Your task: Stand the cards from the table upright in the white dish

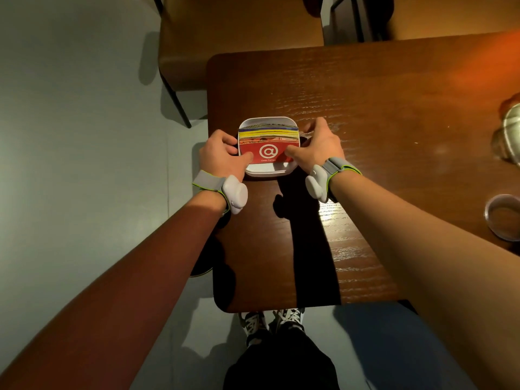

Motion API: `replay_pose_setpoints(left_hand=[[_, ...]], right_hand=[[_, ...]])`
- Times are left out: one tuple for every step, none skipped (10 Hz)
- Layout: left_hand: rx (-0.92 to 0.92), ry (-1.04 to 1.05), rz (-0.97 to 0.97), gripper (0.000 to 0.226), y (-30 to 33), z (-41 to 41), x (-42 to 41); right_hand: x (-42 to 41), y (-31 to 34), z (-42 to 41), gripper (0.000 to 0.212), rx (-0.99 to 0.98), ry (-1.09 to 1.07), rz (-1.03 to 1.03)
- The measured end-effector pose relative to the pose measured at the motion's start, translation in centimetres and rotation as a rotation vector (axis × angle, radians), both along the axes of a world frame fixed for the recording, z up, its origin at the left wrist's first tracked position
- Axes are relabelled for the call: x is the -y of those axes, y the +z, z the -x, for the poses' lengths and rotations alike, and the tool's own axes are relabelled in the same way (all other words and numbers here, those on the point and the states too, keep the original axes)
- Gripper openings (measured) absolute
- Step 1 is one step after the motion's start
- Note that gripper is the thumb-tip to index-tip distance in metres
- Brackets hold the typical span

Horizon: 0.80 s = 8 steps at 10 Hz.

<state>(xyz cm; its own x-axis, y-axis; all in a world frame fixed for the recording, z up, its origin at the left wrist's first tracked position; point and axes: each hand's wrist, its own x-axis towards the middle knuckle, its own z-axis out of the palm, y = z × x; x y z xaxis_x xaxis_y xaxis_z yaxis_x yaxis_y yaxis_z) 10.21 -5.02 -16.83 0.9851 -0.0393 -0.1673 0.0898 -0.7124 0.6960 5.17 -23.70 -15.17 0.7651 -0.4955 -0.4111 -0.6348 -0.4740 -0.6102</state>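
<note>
A square white dish sits near the left edge of the dark wooden table. Several cards stand in it on edge, leaning towards me; yellow, blue and red top edges show behind the front one. The front card is red with a white @ sign. My left hand grips the stack's left side, thumb on the red card's face. My right hand holds the right side, thumb pressed on the same card. Both wrists carry grey bands with white sensors.
A brown chair stands beyond the table's far left corner. At the right edge are a shiny metal object and a round ring-shaped lid. The table's left edge lies just beside the dish. My shoes show below the near edge.
</note>
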Motion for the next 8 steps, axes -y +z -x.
replay_pose_setpoints(left_hand=[[-0.005,0.004,0.010,0.045,0.1,0.1,0.0],[0.001,0.010,0.007,0.047,0.1,0.1,0.0],[0.007,0.020,0.001,0.048,-0.3,0.2,-0.2],[0.006,0.031,-0.001,0.049,-0.5,0.2,-0.3],[0.003,0.055,0.019,0.049,-0.3,0.3,-0.2],[0.018,0.066,0.042,0.046,0.3,0.6,-0.2],[0.070,0.074,0.010,0.044,2.5,0.8,-0.3],[0.067,0.130,0.016,0.041,5.4,1.7,-0.4]], right_hand=[[0.1,-0.1,0.2,0.057,0.023,-0.001,0.005],[0.1,-0.2,0.3,0.058,0.033,0.020,0.014],[0.0,-0.3,0.4,0.058,0.059,0.024,0.010],[-0.1,-0.1,0.7,0.051,0.103,-0.021,-0.020],[-0.3,0.4,1.1,0.043,0.149,-0.102,-0.043],[-0.3,1.3,1.3,0.035,0.169,-0.164,-0.037],[-0.1,3.4,1.6,0.031,0.192,-0.230,-0.058],[-0.4,6.7,1.9,0.034,0.148,-0.247,-0.136]])
